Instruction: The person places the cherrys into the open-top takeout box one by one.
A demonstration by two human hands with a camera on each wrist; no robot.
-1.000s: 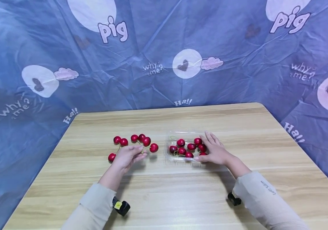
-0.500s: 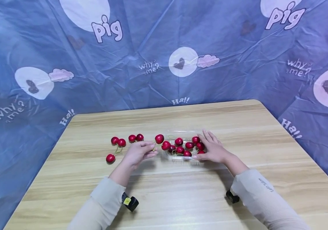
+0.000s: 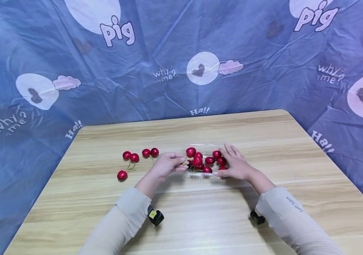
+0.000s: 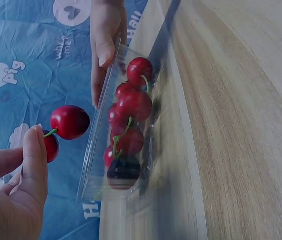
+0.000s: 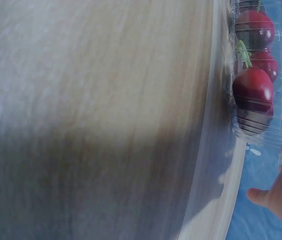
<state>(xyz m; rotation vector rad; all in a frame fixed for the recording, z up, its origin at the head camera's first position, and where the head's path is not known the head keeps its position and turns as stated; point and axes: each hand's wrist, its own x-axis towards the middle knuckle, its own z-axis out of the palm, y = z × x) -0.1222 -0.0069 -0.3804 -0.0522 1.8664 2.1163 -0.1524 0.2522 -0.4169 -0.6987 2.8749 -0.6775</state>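
Observation:
My left hand (image 3: 168,165) pinches green stems between thumb and fingertips. From them hang two red cherries (image 4: 69,122), held over the left part of a clear plastic box (image 3: 204,144). Inside the box lie several cherries (image 3: 209,160) with stems; the held pair hides some of them in the head view. My right hand (image 3: 239,167) holds the box's right end, its thumb at the near rim and its fingers spread toward the far corner. In the right wrist view only part of this hand shows, beside the ribbed box wall (image 5: 261,131).
Left of the box, several more cherries lie on the wooden table (image 3: 232,219): a group of three (image 3: 122,175) and a pair (image 3: 146,153) with stems near the left hand. A blue printed cloth (image 3: 156,95) hangs behind the table's far edge.
The left hand has moved right, carrying the two cherries by their stems from the loose ones on the table to above the box. The right hand stays on the box's right end.

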